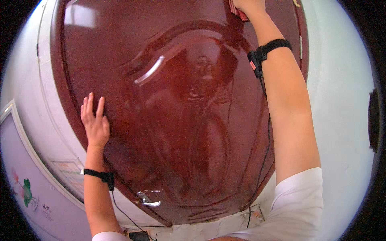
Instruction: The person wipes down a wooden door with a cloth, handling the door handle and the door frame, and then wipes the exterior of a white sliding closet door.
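Note:
A glossy dark red door (187,126) with carved panels fills the middle of the view. Against its left side rests my left hand (96,120), empty, with the fingers apart. My right hand (251,6) is raised to the upper right part of the door and holds a folded red cloth (239,13) against its surface; the picture's top edge cuts this hand off. Low on the door's left side is a silver door handle (150,201). Each wrist or forearm wears a black strap with a small device and a cable.
White walls flank the red door frame (58,60). At the lower left stands a white-framed panel (39,186) with a flower picture, beside a paper sheet (68,173) on the wall. Light floor tiles (199,227) show below the door. A dark object (373,120) sits at the far right.

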`<state>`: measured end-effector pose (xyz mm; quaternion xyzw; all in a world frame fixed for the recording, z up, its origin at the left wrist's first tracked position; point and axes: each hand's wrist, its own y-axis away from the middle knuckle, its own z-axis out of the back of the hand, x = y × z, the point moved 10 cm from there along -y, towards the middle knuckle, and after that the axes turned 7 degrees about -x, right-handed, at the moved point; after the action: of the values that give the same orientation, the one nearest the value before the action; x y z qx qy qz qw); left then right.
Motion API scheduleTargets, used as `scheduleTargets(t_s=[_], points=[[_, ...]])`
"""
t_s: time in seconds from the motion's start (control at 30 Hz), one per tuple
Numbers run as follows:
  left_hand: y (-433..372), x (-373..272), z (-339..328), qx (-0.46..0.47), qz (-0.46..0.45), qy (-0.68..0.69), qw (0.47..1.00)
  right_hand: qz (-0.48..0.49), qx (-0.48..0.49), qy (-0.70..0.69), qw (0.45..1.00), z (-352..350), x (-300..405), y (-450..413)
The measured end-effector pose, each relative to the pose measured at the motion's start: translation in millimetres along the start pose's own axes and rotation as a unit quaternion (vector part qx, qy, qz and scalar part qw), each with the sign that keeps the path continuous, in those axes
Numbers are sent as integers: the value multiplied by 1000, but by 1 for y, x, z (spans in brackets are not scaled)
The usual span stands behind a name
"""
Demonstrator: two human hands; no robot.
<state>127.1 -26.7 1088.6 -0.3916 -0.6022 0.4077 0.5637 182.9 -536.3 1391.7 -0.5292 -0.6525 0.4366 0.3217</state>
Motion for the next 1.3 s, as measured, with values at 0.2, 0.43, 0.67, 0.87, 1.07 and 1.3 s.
scheduleTargets(t_s=[0.2, 0.43, 0.67, 0.87, 1.07, 1.3], points=[[-5, -9, 9, 4, 34, -38, 999, -24, 4, 30, 999, 20, -131, 7], [-35, -24, 9, -21, 129, -95, 987, -18, -16, 74, 997, 40, -273, 20], [-31, -9, 0, -17, 141, -131, 981, -22, -41, 7, 999, 34, -275, 15], [-34, -5, -3, 5, 65, -126, 990, -118, -49, 37, 991, 36, -281, 7], [-33, -3, -1, -15, 45, -138, 989, -190, -13, 57, 980, 12, -201, -19], [-43, -9, 17, -91, -5, -13, 996, -166, -21, -10, 986, 0, 39, -32]])
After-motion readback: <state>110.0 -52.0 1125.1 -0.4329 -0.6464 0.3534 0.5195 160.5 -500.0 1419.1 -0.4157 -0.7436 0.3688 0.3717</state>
